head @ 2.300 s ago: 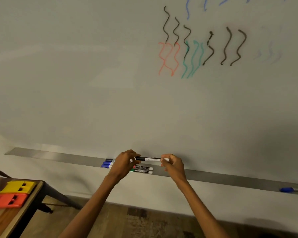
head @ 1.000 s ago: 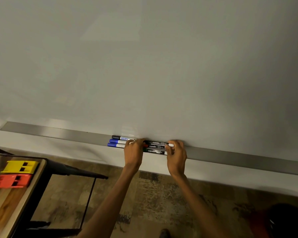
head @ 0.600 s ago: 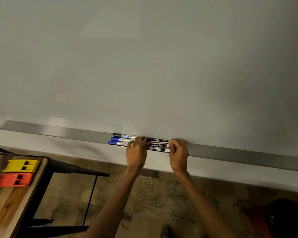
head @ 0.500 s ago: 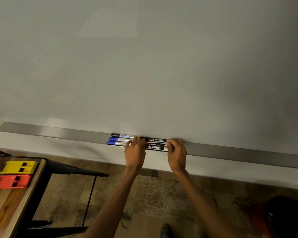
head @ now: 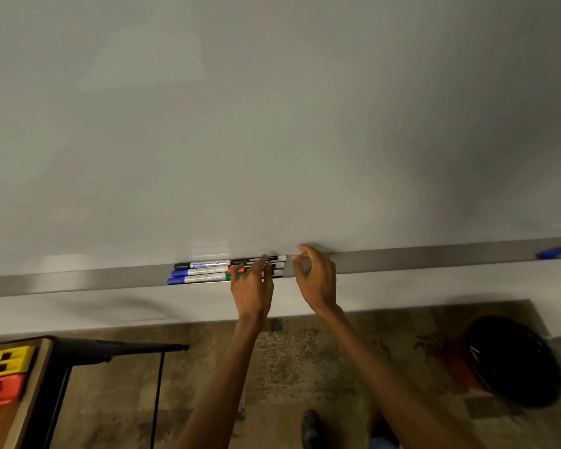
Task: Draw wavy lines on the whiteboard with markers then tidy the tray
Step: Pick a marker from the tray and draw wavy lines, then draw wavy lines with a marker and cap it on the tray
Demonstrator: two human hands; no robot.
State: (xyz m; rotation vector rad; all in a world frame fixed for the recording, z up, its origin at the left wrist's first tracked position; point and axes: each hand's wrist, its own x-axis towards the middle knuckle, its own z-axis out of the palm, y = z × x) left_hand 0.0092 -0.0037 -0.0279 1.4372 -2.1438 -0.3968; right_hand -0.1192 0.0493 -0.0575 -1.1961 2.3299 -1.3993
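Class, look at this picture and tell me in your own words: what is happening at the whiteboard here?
A person stands at a whiteboard, tidying its tray. Six markers lie bunched together in the tray. The left hand rests straight fingers on the black, red and green ones. The right hand hovers by their ends, fingers loosely curved, seemingly holding nothing. One blue marker lies apart at the tray's far right. No drawn lines show in this view.
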